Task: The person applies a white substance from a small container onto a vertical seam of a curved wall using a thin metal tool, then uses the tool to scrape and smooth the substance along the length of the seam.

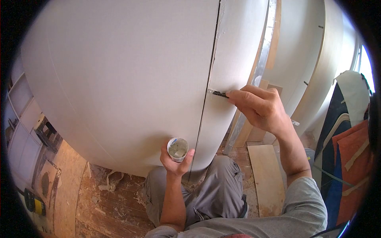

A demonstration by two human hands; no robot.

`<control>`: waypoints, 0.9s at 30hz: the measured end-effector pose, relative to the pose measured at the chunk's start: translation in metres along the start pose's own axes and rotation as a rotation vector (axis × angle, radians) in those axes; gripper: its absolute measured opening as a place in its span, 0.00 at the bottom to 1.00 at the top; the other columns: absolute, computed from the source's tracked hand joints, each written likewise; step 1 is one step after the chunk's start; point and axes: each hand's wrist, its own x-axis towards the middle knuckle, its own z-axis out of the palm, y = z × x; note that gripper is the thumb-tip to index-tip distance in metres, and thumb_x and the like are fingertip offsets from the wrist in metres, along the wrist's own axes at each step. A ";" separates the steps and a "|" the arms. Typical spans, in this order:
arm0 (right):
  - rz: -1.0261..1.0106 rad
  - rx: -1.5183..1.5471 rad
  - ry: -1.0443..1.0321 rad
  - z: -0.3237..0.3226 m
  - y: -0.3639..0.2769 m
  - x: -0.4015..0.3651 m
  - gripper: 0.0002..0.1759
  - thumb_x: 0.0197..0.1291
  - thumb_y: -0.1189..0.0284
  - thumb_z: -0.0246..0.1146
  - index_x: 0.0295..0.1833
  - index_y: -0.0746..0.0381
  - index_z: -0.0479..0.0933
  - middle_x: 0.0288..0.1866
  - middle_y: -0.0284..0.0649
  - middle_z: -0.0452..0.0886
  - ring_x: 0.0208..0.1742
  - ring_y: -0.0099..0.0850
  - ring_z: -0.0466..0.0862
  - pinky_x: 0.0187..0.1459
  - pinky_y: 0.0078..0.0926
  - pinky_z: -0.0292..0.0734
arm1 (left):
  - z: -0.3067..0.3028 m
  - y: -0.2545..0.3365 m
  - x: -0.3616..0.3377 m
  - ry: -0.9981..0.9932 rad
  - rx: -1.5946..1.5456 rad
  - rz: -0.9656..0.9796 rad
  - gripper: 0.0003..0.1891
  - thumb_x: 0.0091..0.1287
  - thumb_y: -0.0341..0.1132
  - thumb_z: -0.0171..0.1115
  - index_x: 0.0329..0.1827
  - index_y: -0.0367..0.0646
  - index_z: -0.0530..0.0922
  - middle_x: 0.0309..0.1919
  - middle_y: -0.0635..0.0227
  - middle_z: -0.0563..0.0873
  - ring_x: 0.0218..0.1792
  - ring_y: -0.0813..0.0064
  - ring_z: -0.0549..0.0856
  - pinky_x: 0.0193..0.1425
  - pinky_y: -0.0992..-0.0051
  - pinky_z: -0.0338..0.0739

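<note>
A large pale panel point(127, 67) fills the middle of the view, with a narrow dark seam point(204, 103) running down it near its right side. My left hand point(174, 166) is wrapped round a small cup point(177, 150), low in front of the panel. Greyish-white paste lies inside the cup. Pinched between the fingers of my right hand point(260, 104) is a thin dark spreader point(219, 94), its whitish tip at the seam. Above that tip, the seam's edge is rough with pale smears.
Scraps and dust lie on the brown floor point(115, 198) at left. Behind my right arm stand upright boards point(274, 35) and a metal strip point(263, 47). A flat board point(266, 172) lies by my knee; red and dark fabric point(351, 158) hangs at far right.
</note>
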 end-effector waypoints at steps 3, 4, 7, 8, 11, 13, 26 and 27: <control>-0.039 -0.005 0.042 0.002 0.005 0.003 0.11 0.67 0.79 0.76 0.54 0.61 0.90 0.34 0.37 0.90 0.27 0.33 0.92 0.26 0.32 0.86 | 0.000 -0.001 0.000 0.001 -0.005 0.002 0.34 0.60 0.36 0.89 0.64 0.32 0.79 0.46 0.60 0.92 0.45 0.70 0.91 0.52 0.68 0.87; -0.039 -0.005 0.042 0.002 0.006 0.005 0.11 0.67 0.79 0.76 0.54 0.61 0.90 0.34 0.37 0.90 0.27 0.33 0.92 0.26 0.32 0.86 | -0.001 -0.002 0.000 0.000 -0.002 0.003 0.34 0.60 0.36 0.89 0.64 0.32 0.79 0.46 0.60 0.92 0.45 0.69 0.91 0.52 0.68 0.87; -0.049 -0.007 0.056 0.001 0.008 0.008 0.11 0.67 0.79 0.76 0.54 0.61 0.91 0.33 0.37 0.89 0.27 0.32 0.92 0.25 0.32 0.86 | -0.001 0.000 0.000 -0.002 0.015 -0.003 0.34 0.60 0.36 0.89 0.64 0.31 0.79 0.47 0.60 0.92 0.45 0.69 0.91 0.53 0.67 0.87; -0.056 -0.017 0.065 0.001 0.009 0.009 0.10 0.68 0.79 0.76 0.54 0.61 0.91 0.33 0.36 0.89 0.27 0.32 0.92 0.25 0.32 0.86 | -0.001 0.000 0.001 -0.002 0.015 -0.003 0.34 0.60 0.36 0.89 0.64 0.31 0.79 0.47 0.60 0.92 0.45 0.69 0.91 0.53 0.67 0.87; -0.051 -0.029 0.076 0.001 0.009 0.010 0.09 0.69 0.78 0.76 0.53 0.61 0.91 0.33 0.36 0.89 0.26 0.31 0.91 0.24 0.32 0.85 | -0.001 0.001 0.001 -0.011 0.006 -0.011 0.34 0.60 0.36 0.89 0.64 0.32 0.79 0.47 0.60 0.92 0.46 0.69 0.91 0.54 0.67 0.87; -0.039 -0.031 0.077 0.000 0.008 0.011 0.09 0.69 0.77 0.76 0.53 0.61 0.91 0.33 0.36 0.89 0.25 0.30 0.90 0.24 0.31 0.85 | -0.001 0.000 0.000 -0.001 0.022 -0.013 0.34 0.60 0.36 0.89 0.65 0.32 0.79 0.47 0.60 0.92 0.46 0.68 0.91 0.55 0.67 0.87; -0.072 -0.074 0.060 -0.006 0.000 0.001 0.15 0.66 0.78 0.78 0.58 0.60 0.91 0.36 0.32 0.90 0.28 0.28 0.91 0.24 0.30 0.85 | -0.001 -0.001 0.000 -0.016 -0.014 0.004 0.35 0.59 0.34 0.89 0.65 0.32 0.79 0.49 0.59 0.92 0.47 0.69 0.92 0.54 0.67 0.87; -0.103 -0.069 0.046 -0.005 -0.001 -0.002 0.16 0.65 0.78 0.79 0.58 0.60 0.91 0.37 0.32 0.91 0.29 0.29 0.92 0.25 0.30 0.86 | 0.000 -0.001 0.000 -0.004 -0.038 -0.019 0.35 0.59 0.34 0.89 0.66 0.32 0.79 0.49 0.59 0.92 0.47 0.69 0.92 0.55 0.67 0.87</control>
